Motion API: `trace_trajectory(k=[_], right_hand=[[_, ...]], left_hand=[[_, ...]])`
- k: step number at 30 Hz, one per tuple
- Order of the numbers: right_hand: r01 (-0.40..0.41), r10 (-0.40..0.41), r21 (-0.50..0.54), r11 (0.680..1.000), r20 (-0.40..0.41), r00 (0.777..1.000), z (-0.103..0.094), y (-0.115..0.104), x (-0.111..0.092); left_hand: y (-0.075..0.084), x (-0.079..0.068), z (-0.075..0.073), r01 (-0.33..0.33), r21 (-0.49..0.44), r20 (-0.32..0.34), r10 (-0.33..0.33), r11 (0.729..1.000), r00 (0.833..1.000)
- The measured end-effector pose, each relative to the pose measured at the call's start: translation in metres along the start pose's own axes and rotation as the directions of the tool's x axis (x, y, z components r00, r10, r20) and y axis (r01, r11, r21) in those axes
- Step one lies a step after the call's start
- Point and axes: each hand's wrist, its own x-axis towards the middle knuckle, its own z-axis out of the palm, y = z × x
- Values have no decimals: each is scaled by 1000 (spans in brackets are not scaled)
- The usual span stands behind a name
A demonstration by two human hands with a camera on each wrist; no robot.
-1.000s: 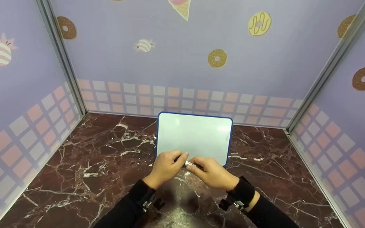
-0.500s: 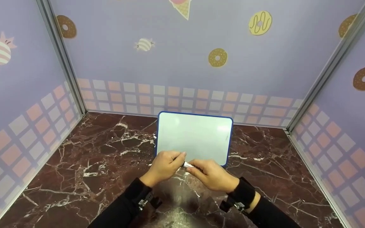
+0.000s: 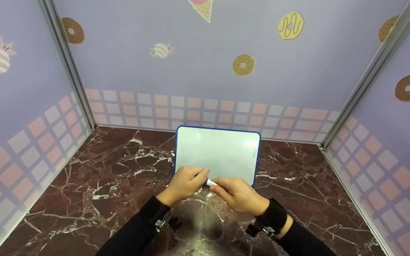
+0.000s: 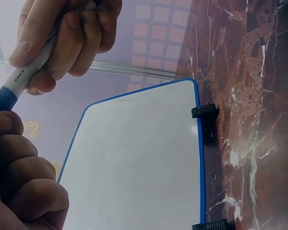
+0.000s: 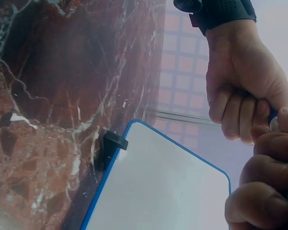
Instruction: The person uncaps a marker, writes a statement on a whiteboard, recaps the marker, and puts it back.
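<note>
Between my two hands is a white marker (image 4: 32, 64) with printing along its barrel and a blue cap (image 4: 6, 98). My left hand (image 3: 187, 183) grips the cap end, its fingers curled in. The barrel is pinched by my right hand (image 3: 240, 195), thumb and fingers wrapped along it. In the right wrist view, only a bit of blue and white shows between the hands, as my fingers hide the rest. Just beyond the hands stands a whiteboard (image 3: 219, 149) with a blue frame. Its lower edge is partly hidden by the hands in the head view.
Black clips (image 4: 206, 111) at the whiteboard's lower edge hold it up off the dark red marbled table (image 3: 119, 199). Behind it rises a lilac wall (image 3: 126, 64) printed with sweets and pink and white squares. Similar panels with metal corner posts (image 3: 365, 74) close both sides.
My left hand has turned slightly at the wrist, its forearm swinging a little to the left. The right hand keeps nearly the same place. The whiteboard has not moved.
</note>
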Motion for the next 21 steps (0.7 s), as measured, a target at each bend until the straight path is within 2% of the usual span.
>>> trace_trajectory(k=[4,9,13,18,21], right_hand=[[2,-2,2,1000,6,1000,0,-1,0],[-71,67,77,994,54,996,0,-2,-1],[-140,128,159,977,81,988,0,-3,-2],[-186,168,220,958,99,981,3,-3,-6],[-219,194,254,942,122,973,5,-2,-8]], left_hand=[[0,0,-1,3,-11,14,-3,1000,1000],[-2,-2,-1,3,-11,37,-2,1000,999],[-3,-4,1,-15,-12,42,15,1000,999],[-5,-8,4,-38,-33,47,40,999,998],[-7,-10,4,-31,-41,88,34,999,996]])
